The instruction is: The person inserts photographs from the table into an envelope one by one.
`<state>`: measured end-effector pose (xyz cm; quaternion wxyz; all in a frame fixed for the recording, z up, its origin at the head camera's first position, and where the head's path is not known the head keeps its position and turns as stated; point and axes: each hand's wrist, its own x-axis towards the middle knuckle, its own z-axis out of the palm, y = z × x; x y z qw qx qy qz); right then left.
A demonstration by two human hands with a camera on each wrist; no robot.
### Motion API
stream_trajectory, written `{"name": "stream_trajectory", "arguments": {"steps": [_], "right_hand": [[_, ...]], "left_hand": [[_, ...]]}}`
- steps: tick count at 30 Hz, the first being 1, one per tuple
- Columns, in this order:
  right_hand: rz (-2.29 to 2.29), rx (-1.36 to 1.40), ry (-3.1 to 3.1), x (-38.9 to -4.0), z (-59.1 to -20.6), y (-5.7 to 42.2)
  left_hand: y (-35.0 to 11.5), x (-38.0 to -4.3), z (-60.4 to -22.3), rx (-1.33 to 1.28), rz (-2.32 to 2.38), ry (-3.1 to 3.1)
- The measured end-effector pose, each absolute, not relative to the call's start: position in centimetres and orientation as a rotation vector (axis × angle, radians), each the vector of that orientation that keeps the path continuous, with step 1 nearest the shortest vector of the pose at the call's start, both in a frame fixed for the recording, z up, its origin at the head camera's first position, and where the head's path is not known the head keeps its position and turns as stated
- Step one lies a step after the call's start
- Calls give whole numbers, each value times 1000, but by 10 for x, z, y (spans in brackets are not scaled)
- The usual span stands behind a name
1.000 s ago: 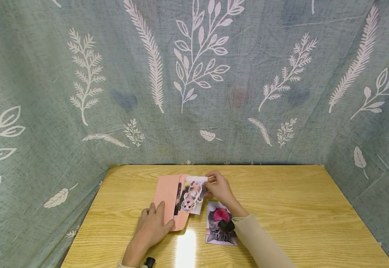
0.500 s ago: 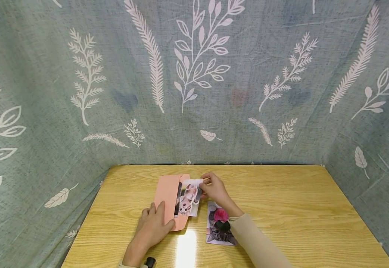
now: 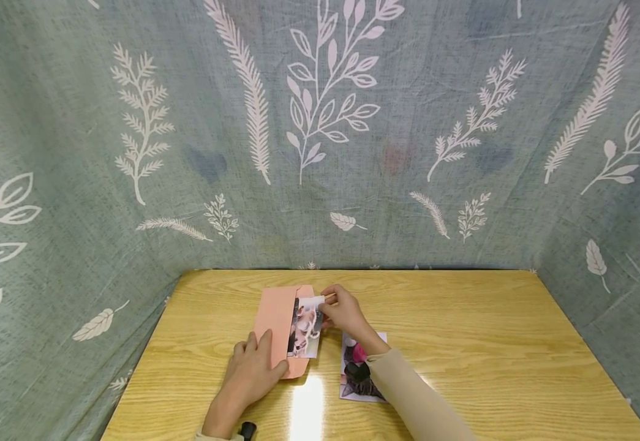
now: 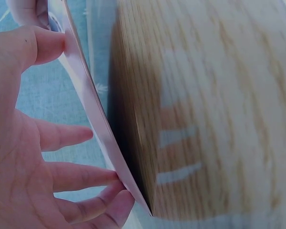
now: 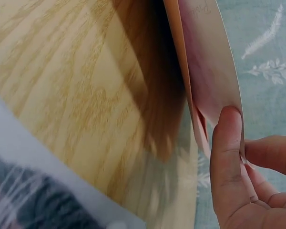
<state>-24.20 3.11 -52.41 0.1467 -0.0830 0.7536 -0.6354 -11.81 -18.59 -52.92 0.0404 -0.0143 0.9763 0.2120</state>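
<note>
A pink envelope (image 3: 274, 315) lies on the table, its opening and flap towards the right. My left hand (image 3: 249, 372) rests on its near left part with fingers spread; in the left wrist view the fingertips touch the envelope (image 4: 97, 114). My right hand (image 3: 344, 313) pinches the right edge of a kitten photo (image 3: 310, 331) between thumb and fingers. The photo's left end is at the envelope's opening, over a darker picture (image 3: 291, 344) that shows there. In the right wrist view the thumb lies on the pale back of the photo (image 5: 214, 57).
A second photo, of a grey cat with something pink (image 3: 359, 391), lies flat on the table (image 3: 474, 343) under the right forearm, partly hidden by the wrist camera and sleeve. A patterned green cloth (image 3: 320, 153) hangs behind and at both sides.
My right hand has moved left with the kitten photo, which has straightened and now covers more of the envelope's opening. My left hand has stayed on the envelope.
</note>
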Motion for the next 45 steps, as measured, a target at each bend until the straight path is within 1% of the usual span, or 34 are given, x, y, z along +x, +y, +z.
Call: {"name": "stream_trajectory", "arguments": {"steps": [18, 30, 39, 45], "right_hand": [[-1782, -267, 2198, -246, -525, 8], [-1746, -269, 2235, -250, -533, -2], [-1706, -295, 2268, -249, -532, 3], [-1779, -251, 2169, -245, -531, 15]], "left_hand": [[-186, -118, -527, -48, 647, 2986], [-185, -118, -528, -53, 621, 2986], [-183, -118, -528, -55, 630, 2985], [-184, -118, -527, -67, 624, 2986]]}}
